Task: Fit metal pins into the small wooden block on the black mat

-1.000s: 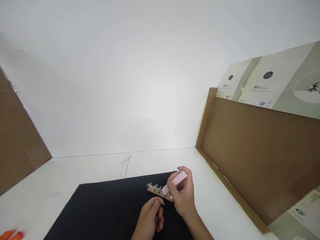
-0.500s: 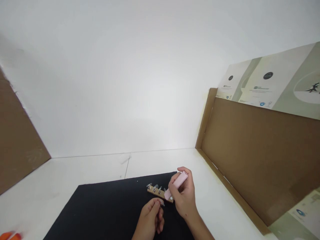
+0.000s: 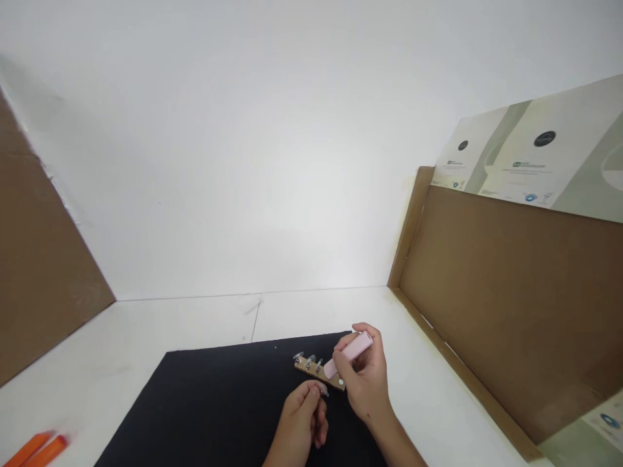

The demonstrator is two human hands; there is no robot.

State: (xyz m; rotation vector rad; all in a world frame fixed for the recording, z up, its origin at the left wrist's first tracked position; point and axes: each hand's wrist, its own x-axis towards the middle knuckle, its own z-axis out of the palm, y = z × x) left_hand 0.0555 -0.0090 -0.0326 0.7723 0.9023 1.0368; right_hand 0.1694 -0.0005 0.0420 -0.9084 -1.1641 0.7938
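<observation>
My right hand (image 3: 367,376) is closed round a pale pink stick-like object (image 3: 353,351), whose lower end is over a small brown strip (image 3: 302,365). Several small clear and metal pieces stand along that strip, and a white dot shows near its right end. Just below it, my left hand (image 3: 302,415) pinches a small clear piece (image 3: 324,391) between thumb and forefinger. Both hands are over a black mat (image 3: 209,402).
Two orange objects (image 3: 43,450) lie at the lower left on the white table (image 3: 131,331). Cardboard panels stand at the left (image 3: 43,246) and right (image 3: 511,279), with a white wall (image 3: 253,149) behind.
The view has shifted, so the scene sits a little farther right and more of the orange objects shows. Both hands keep their holds, with the pink object at a slightly flatter slant.
</observation>
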